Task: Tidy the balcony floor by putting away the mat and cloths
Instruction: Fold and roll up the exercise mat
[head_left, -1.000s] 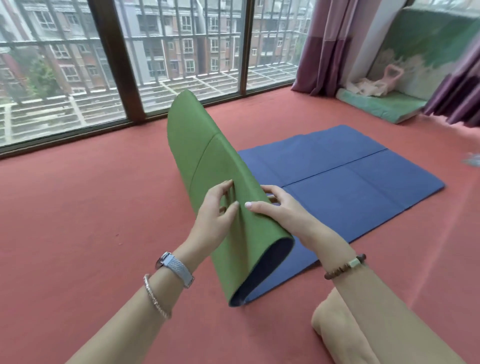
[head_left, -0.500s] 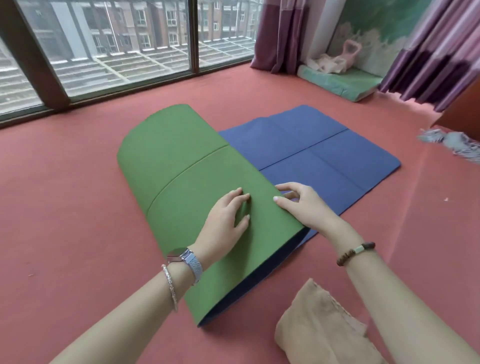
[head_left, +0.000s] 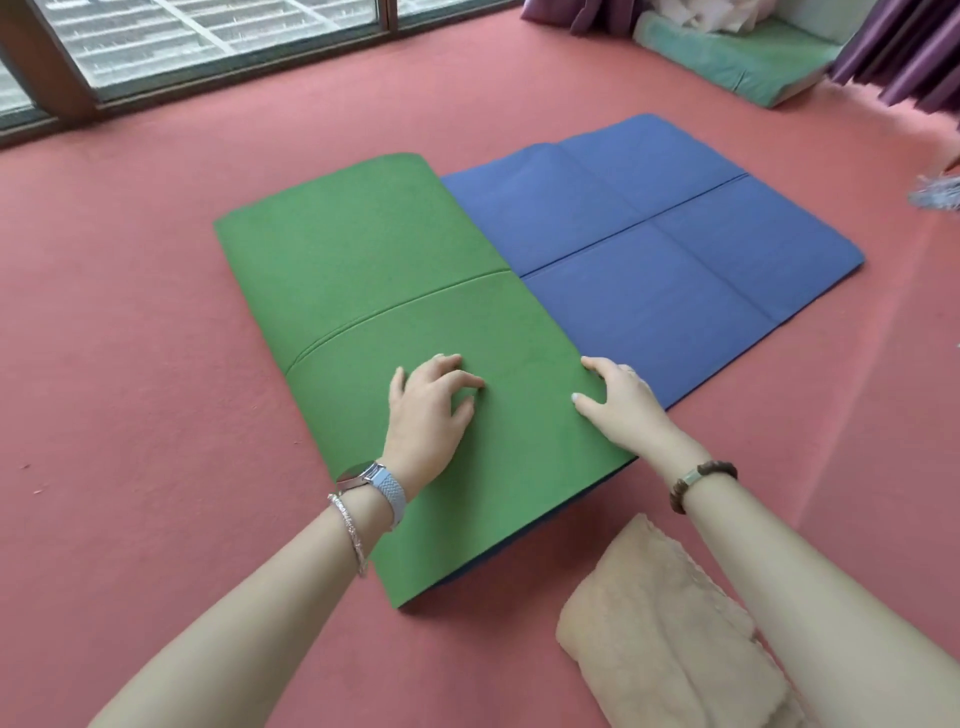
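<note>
The flat green-and-blue folding mat (head_left: 363, 270) is lying on the red carpeted floor (head_left: 130, 364), green panel folded over blue. The left hand (head_left: 431, 415) is pressing on the green with loosely bent fingers. The right hand (head_left: 623, 402) is pinching the panel's edge.

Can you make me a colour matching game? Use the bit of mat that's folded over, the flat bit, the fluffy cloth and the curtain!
Things:
1. folded-over mat flap
2. flat part of the mat
3. fluffy cloth
4. curtain

Colours:
A. purple
B. beige
C. green
D. blue

Pairs: 1-C, 2-D, 3-B, 4-A
</note>
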